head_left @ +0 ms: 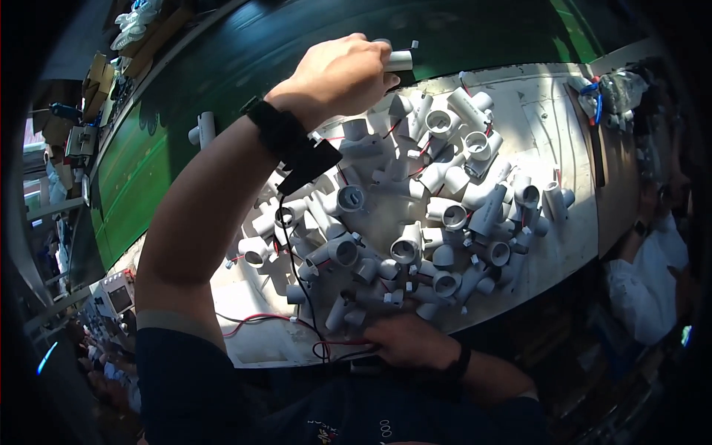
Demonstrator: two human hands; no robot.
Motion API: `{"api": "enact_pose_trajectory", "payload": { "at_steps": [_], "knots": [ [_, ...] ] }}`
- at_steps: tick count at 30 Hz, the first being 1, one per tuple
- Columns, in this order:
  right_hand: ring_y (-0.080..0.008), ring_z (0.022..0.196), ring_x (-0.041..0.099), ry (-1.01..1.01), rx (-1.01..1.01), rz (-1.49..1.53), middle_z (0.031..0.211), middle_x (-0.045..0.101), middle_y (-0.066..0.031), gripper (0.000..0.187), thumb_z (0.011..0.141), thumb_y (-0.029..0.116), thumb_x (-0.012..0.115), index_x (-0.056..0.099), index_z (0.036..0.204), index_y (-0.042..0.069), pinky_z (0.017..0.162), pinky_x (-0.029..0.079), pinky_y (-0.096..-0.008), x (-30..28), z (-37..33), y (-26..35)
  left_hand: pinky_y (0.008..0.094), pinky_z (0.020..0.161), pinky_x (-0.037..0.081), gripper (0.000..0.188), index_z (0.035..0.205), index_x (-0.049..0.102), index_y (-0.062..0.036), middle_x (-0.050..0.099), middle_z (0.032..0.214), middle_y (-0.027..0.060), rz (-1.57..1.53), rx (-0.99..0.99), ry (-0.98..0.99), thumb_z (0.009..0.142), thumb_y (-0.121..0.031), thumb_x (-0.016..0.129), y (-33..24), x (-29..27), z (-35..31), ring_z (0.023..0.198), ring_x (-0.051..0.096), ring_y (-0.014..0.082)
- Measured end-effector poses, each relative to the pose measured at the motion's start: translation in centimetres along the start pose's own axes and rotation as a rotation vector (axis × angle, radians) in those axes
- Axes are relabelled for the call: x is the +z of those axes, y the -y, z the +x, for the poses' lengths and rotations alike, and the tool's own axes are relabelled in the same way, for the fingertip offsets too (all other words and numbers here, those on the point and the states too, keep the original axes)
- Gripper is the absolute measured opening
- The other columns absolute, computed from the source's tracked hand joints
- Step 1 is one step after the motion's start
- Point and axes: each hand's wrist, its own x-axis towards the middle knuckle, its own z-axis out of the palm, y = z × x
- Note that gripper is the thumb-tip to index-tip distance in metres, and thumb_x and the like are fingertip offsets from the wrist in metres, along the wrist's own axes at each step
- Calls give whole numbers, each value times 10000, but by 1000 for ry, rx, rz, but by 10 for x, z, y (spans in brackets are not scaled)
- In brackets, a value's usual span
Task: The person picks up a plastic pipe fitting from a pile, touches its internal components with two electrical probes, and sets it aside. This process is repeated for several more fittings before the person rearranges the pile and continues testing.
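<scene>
A white tube (400, 61) is in the left hand (348, 70), at the far side of the scene, over the near edge of a long green surface (245, 55). The left grip is narrow, with fingers and thumb curled about the tube, whose right end sticks out; a small white connector (414, 44) shows just beyond it.

Nearer, on a pale bench (545, 133), many grey-white tubes (488, 210) lie in a loose heap, some with open round ends turned up, others on their sides. Thin red and black leads with small white plugs run among them.

A black strap (271, 122) circles the left wrist, and a black wedge-shaped piece (315, 163) hangs beside it, with a black cable (291, 241) running down toward the near edge. There the right hand (415, 340) is low and in shadow, its fingertips beside a red wire (345, 343); whether that grip is closed on anything, I cannot tell. A dark band (463, 362) is on the right wrist.

To the left, another tube (206, 127) stands on the green surface. Farther left are cardboard boxes (96, 70). At the far right lie a blue-handled tool (598, 105) and a clear plastic bag (627, 89); nearer on that side is a co-worker's white sleeve (638, 285).
</scene>
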Motion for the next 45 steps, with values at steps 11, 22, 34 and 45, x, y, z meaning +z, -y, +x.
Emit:
{"api": "enact_pose_trajectory", "payload": {
  "at_steps": [11,22,34,45],
  "knots": [
    [-349,951,686,18,22,-42,968,664,-125,160,852,126,680,650,999,71,795,566,-488,-13,8,11,401,896,553,402,1315,680,-116,681,1214,149,-206,210,-108,916,-127,723,-49,2,-83,1052,683,326],
    [-315,817,661,-76,-116,-42,840,633,-99,88,879,109,731,650,909,91,690,530,-437,-9,23,17,459,1106,505,502,1475,595,-177,588,1476,193,-34,-808,79,975,-198,632,248,48,-222,1306,594,398],
    [-326,812,690,-144,-143,-151,901,698,-131,157,875,97,790,723,1012,61,694,549,-401,6,19,23,424,1063,509,744,1567,495,-224,583,1440,108,-20,7,6,881,42,606,90,16,-170,1263,605,332],
    [-188,755,687,-436,-202,-119,842,717,-81,135,948,113,784,707,996,14,662,541,-325,43,-9,0,439,1047,549,566,1591,380,-77,584,1472,259,-385,-389,-179,1096,-282,560,14,-25,-296,1250,639,334]
  ]
}}
